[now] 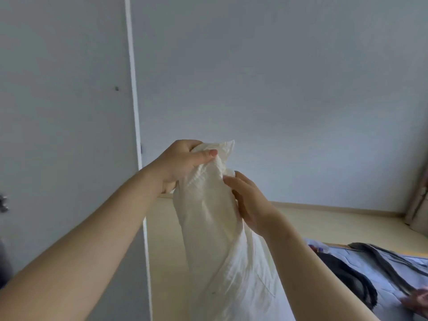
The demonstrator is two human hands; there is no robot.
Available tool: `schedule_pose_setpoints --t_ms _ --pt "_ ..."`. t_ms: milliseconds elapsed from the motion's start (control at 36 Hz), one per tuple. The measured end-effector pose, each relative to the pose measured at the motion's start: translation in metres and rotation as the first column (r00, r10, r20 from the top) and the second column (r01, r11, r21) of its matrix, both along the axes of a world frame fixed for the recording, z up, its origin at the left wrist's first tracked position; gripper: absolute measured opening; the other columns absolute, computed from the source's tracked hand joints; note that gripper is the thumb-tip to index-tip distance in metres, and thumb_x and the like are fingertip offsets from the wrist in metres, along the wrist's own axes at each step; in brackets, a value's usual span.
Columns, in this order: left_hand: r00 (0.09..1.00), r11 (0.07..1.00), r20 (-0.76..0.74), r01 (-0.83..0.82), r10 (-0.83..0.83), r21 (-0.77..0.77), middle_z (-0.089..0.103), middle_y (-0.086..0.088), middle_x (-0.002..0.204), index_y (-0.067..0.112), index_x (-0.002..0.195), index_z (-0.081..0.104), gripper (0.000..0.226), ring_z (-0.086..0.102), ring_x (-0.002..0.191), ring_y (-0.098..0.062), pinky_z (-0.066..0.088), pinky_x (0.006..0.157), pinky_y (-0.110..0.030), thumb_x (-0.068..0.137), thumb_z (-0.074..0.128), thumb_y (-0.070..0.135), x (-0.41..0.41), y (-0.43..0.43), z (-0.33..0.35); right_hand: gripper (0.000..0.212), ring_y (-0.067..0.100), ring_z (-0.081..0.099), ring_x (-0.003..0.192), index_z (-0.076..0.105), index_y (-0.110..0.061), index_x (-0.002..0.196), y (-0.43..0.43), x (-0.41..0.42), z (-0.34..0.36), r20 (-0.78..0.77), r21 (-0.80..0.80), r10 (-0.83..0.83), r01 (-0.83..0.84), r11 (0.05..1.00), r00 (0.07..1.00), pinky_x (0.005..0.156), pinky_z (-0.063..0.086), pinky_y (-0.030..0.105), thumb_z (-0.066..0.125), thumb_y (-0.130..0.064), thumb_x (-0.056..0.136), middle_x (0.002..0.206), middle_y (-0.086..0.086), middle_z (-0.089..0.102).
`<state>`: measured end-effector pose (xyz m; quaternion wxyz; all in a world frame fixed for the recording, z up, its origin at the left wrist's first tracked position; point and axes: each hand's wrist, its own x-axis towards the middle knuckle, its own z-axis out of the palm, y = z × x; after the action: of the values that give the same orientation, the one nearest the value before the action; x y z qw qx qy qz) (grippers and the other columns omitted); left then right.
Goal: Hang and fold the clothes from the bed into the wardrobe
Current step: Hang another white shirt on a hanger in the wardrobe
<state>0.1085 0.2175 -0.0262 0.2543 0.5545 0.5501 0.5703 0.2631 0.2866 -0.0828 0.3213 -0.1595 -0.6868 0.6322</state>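
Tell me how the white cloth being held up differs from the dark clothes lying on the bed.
The white garment is pale and lightly textured; the dark clothes look black or grey. The white garment hangs in the air, bunched at its top by the left hand, with the right hand on its side; the dark clothes lie loose on the bed, untouched by those hands. Both are unfolded.

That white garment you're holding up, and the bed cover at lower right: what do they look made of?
White garment: looks like light woven cotton or a blend, matte, with a crinkled waffle-like texture near the left hand.
Bed cover: seemingly quilted fabric, pale blue, with stitched curves showing.
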Motion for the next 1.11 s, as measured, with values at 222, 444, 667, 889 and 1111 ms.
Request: schedule_pose_setpoints --t_ms 222,444,667,889,1111 --pt "0.952 0.948 -0.003 -0.306 0.307 0.090 0.064 -0.003 0.068 0.007 0.075 0.062 0.018 0.061 0.064 -0.016 0.050 0.060 -0.027 0.087 0.064 0.021 -0.087 -0.117 0.012 0.021 0.026 0.070 0.086 0.068 -0.010 0.095 -0.085 -0.120 0.021 0.024 0.151 0.180 -0.181 0.972 0.983 0.077 0.056 0.038 0.070 -0.025 0.081 0.093 0.010 0.073" --pt "0.860 0.859 -0.060 -0.500 0.507 0.109 0.072 0.011 0.086 0.030 0.088 0.066 0.021 0.068 0.082 -0.008 0.054 0.074 -0.025 0.073 0.071 0.045 -0.165 -0.246 0.005 0.020 0.037 0.066 0.096 0.063 -0.001 0.105 -0.188 -0.211 0.047 -0.171 0.086 0.286 -0.275 0.958 0.943 0.084 0.055 0.047 0.059 -0.014 0.090 0.103 0.021 0.068" --pt "0.795 0.750 -0.228 -0.606 0.562 -0.263 0.068 0.006 0.103 0.023 0.100 0.063 0.012 0.064 0.096 -0.008 0.049 0.085 -0.017 0.090 0.061 0.016 -0.225 -0.355 -0.047 0.011 0.021 0.069 0.089 0.062 -0.014 0.100 -0.259 -0.273 0.063 -0.316 -0.046 0.389 -0.424 0.905 0.865 0.082 0.057 0.037 0.058 -0.018 0.091 0.095 0.006 0.072" --pt "0.345 0.347 -0.161 -0.938 0.925 -0.016 0.061 -0.011 0.115 0.015 0.110 0.058 0.023 0.057 0.107 -0.029 0.044 0.089 -0.035 0.098 0.044 0.027 -0.270 -0.433 -0.035 0.016 0.027 0.066 0.082 0.061 -0.003 0.101 -0.300 -0.332 0.054 -0.262 0.045 0.435 -0.439 0.897 0.861 0.070 0.052 0.035 0.060 -0.013 0.089 0.092 0.011 0.069" --pt "0.140 0.214 -0.300 -0.949 0.944 0.231 0.053 0.011 0.071 0.032 0.067 0.053 0.030 0.048 0.066 -0.007 0.036 0.059 -0.023 0.094 0.048 0.019 -0.277 -0.475 0.008 0.038 0.024 0.067 0.088 0.060 -0.011 0.110 -0.336 -0.390 0.033 0.000 0.074 0.609 -0.608 0.791 0.793 0.072 0.055 0.033 0.067 0.000 0.074 0.100 0.009 0.068"
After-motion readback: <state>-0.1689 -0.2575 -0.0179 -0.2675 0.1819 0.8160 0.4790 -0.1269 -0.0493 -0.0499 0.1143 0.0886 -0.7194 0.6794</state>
